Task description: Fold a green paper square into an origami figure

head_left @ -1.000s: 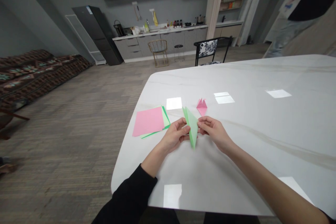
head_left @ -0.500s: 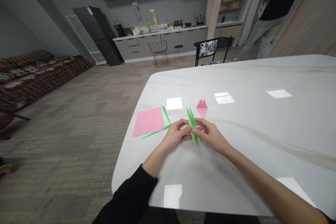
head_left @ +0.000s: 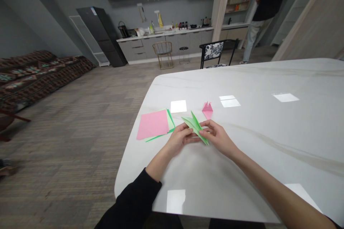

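A folded sheet of light green paper is held between my two hands, above the white table. My left hand pinches its left flap, thumb on top and fingers beneath. On the other side, my right hand grips the right layers between thumb and fingers. The flaps stand apart in a V that opens toward the far side. Just beyond my hands lies a small folded pink paper shape with pointed tips. To the left, a pink square sheet rests on top of green sheets.
The white glossy table has a rounded left edge beside the floor. A black chair stands at its far side. Behind are a gold-framed chair, a stool and a kitchen counter. A person stands at the back right.
The green folded paper has spread apart, its left flap tilting leftward in my left hand. At the back, the person has shifted to the left.
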Action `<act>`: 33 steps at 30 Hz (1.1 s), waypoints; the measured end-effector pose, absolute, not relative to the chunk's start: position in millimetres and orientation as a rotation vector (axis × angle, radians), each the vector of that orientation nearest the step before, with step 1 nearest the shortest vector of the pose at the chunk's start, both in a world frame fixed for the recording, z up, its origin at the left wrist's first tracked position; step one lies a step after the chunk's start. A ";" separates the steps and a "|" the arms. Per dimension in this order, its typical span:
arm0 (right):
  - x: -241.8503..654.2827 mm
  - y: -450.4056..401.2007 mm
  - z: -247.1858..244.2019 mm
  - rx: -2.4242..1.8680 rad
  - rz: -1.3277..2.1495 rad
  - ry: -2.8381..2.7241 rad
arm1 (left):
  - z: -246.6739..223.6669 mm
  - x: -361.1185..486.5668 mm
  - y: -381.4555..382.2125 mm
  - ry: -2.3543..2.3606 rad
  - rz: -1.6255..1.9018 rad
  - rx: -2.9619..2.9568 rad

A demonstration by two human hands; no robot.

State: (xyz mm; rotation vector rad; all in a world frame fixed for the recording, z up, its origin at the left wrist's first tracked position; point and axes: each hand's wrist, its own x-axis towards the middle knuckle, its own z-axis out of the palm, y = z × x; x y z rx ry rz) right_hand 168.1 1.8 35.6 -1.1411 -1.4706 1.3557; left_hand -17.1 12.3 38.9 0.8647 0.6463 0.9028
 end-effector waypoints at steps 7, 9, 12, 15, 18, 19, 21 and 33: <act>166.4 -1.6 36.7 -1.106 0.981 -1.691 | 41.5 -19.7 11.4 0.606 0.884 0.662; 166.9 -2.3 37.2 -1.074 0.871 -1.782 | 42.1 -19.3 11.3 0.647 0.873 0.652; 167.7 -2.6 36.1 -1.055 0.779 -1.877 | 43.5 -19.1 10.7 0.680 0.871 0.705; 167.6 -3.1 35.4 -1.059 0.766 -1.912 | 46.6 -19.5 9.6 0.672 0.872 0.773; 166.6 -5.2 38.8 -1.034 0.773 -1.934 | 49.3 -19.7 8.7 0.704 0.873 0.817; 166.3 -6.2 40.7 -1.013 0.785 -1.940 | 49.5 -19.5 8.5 0.714 0.874 0.828; 165.7 -8.1 44.5 -0.968 0.828 -1.938 | 48.3 -18.7 8.2 0.717 0.883 0.869; 165.2 -6.5 44.6 -1.019 0.915 -1.793 | 39.4 -14.8 9.9 0.768 0.933 1.296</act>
